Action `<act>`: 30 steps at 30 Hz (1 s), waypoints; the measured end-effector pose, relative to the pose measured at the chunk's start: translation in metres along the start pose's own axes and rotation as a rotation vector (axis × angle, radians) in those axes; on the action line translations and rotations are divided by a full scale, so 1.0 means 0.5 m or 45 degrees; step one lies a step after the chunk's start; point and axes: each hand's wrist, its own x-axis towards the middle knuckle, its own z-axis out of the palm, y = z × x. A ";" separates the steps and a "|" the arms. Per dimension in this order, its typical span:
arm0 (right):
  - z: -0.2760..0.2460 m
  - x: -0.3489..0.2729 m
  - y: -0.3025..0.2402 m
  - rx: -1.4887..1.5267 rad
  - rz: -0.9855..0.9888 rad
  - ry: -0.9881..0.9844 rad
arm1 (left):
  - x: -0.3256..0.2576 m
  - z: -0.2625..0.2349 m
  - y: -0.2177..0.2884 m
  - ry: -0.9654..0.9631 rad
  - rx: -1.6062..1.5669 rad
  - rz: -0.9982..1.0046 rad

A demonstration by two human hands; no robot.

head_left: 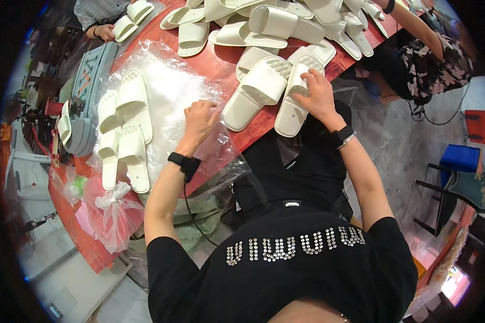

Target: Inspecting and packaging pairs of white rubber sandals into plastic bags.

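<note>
My right hand (319,98) is closed over the strap of a cream-white slipper (289,121), thumb on its near side. Beside it, to the left, a matching slipper (245,102) lies toe away from me on the red table's edge. My left hand (200,119) has its fingers curled down onto a clear plastic bag (167,75), at the right side of a spread of such bags. Its fingertips are partly hidden. Left of that hand, several white slippers (132,99) lie overlapped on the plastic.
A heap of white slippers (275,27) covers the far part of the red table (221,64). Across it, a person's hand (105,32) holds slippers; another person (431,64) is at the right. A tied pink-and-clear bag (110,212) sits left, near a grey machine (86,102). Blue stool (461,157) at right.
</note>
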 end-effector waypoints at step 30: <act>-0.174 -0.134 0.264 0.396 0.853 0.403 | -0.049 0.073 0.042 -0.101 0.379 0.061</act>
